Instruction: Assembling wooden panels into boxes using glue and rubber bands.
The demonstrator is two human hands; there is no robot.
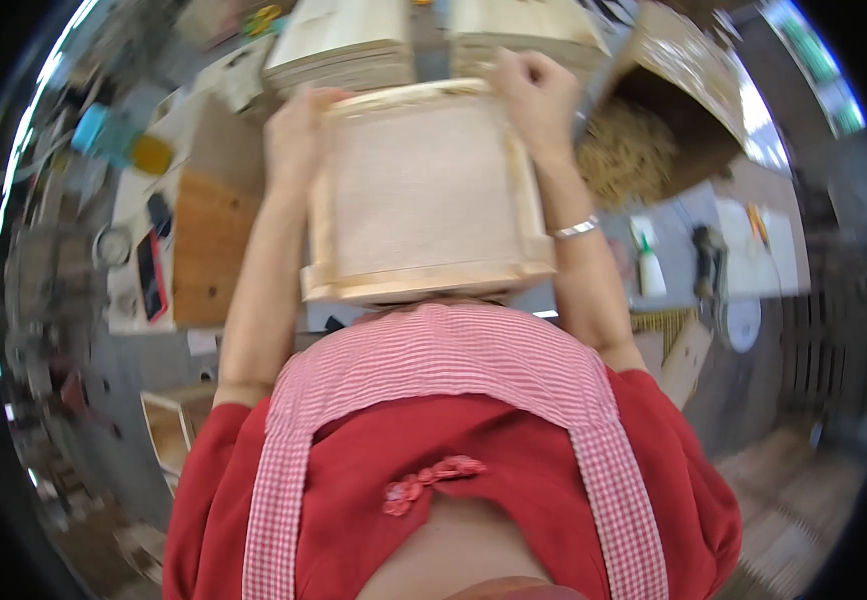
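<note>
A square wooden box (pixel 419 190), with light frame strips around a pale flat panel, is tilted up in front of my apron. At its far left corner my left hand (pixel 296 135) is closed on the edge, slightly blurred. My right hand (pixel 539 105) curls at the far right corner with its fingers folded in, apparently gripping the rim there. The near edge of the box rests close to or against my apron; the contact is hard to make out. What lies beneath the box is hidden.
Two stacks of boards (pixel 344 45) stand beyond the box. To the right are a cardboard box (pixel 689 65) of small pale pieces, a white glue bottle (pixel 651 270) and a black tool (pixel 706 262). Left are a wooden case (pixel 216 245), a red-edged phone (pixel 152 278) and a blue-topped bottle (pixel 114 138).
</note>
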